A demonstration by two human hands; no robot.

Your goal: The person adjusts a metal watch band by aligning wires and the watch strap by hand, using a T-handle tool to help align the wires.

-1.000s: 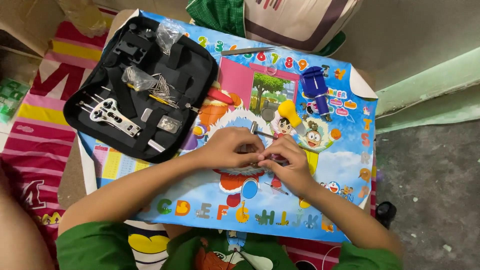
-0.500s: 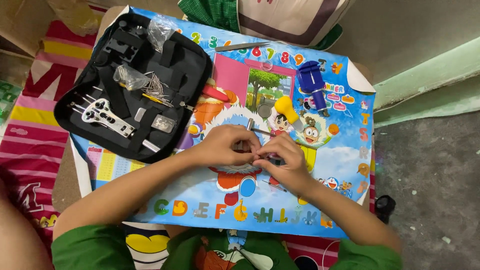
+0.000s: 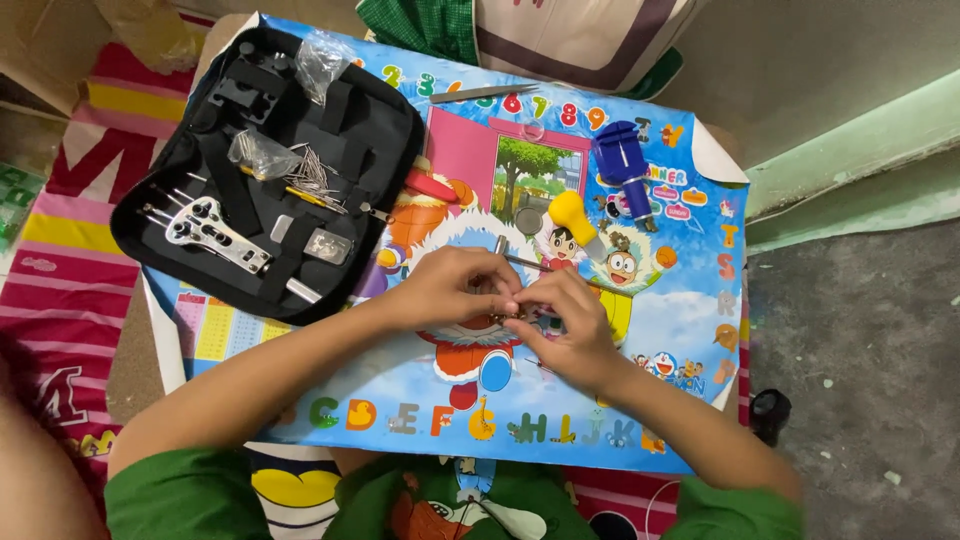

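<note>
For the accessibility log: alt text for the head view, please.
Both hands, left and right, meet over a colourful cartoon mat, pinching a small item too hidden to identify. An open black tool case lies to the left, tweezers and a blue tool further back, a yellow-handled tool nearer the hands.

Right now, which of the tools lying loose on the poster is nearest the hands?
The yellow-handled tool, just above the right hand and left hand. The blue press tool lies farther up, and the metal tweezers lie at the poster's top edge.
</note>
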